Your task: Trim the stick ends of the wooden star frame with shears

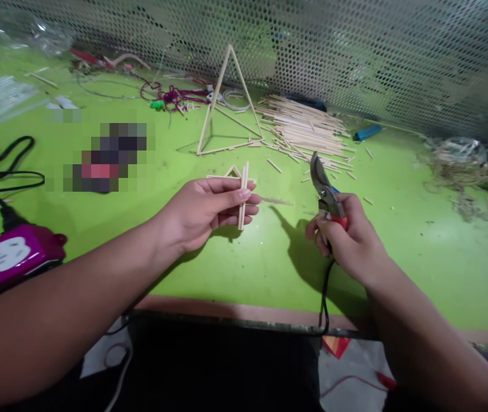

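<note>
My left hand [222, 209] pinches a couple of short, thin wooden sticks [243, 206] upright between thumb and fingers. Just behind that hand lies a small joined piece of sticks with a peak [234, 170], partly hidden by the fingers. My right hand [345, 234] is wrapped round pruning shears [322, 180] with red on the handle, their blades pointing up and away. A black cord [325, 292] hangs below this hand; what it joins is hidden, and a bit of blue shows behind the shears. Farther back stands a triangular stick frame [207, 123].
Many loose sticks [304, 123] are heaped at the back, beside a blue lighter-like item [367, 133]. A purple power strip [16, 257] sits at left. Dried plant bits [463, 160] lie at right. A perforated metal panel [355, 46] closes off the green table's back.
</note>
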Demonstrator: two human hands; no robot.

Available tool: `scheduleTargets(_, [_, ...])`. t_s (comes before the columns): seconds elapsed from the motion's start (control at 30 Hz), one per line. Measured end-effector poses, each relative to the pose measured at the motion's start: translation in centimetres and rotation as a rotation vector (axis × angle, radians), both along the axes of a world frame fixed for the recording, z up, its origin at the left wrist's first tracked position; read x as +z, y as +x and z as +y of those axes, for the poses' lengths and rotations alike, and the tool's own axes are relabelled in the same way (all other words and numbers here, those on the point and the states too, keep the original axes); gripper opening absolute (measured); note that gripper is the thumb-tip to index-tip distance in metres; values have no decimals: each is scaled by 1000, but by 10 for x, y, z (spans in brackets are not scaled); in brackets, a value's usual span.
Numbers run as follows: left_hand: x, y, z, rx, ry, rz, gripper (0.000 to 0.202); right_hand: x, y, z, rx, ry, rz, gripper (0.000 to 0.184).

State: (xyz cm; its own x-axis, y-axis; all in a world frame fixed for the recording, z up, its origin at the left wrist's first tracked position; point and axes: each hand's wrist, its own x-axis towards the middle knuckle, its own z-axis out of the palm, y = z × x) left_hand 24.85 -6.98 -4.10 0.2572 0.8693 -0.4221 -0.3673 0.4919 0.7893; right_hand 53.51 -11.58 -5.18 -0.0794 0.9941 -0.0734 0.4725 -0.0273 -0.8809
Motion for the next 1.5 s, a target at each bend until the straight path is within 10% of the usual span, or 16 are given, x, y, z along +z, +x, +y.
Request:
scheduleTargets(0.33, [0, 2, 1, 56, -2, 72, 4, 12, -8, 3, -30, 147, 18, 27])
scheduleTargets(0.97, [-2, 1, -4, -62, 97, 78, 23, 8, 6, 9, 104, -246, 377, 31])
scheduleTargets(1.23, [-3, 1, -6, -118, 185, 104, 11, 17, 5, 2, 273, 251, -120, 23])
scheduleTargets(1.5, [4, -8, -14, -286, 775, 717, 21, 22, 3, -3, 371, 502, -510, 15])
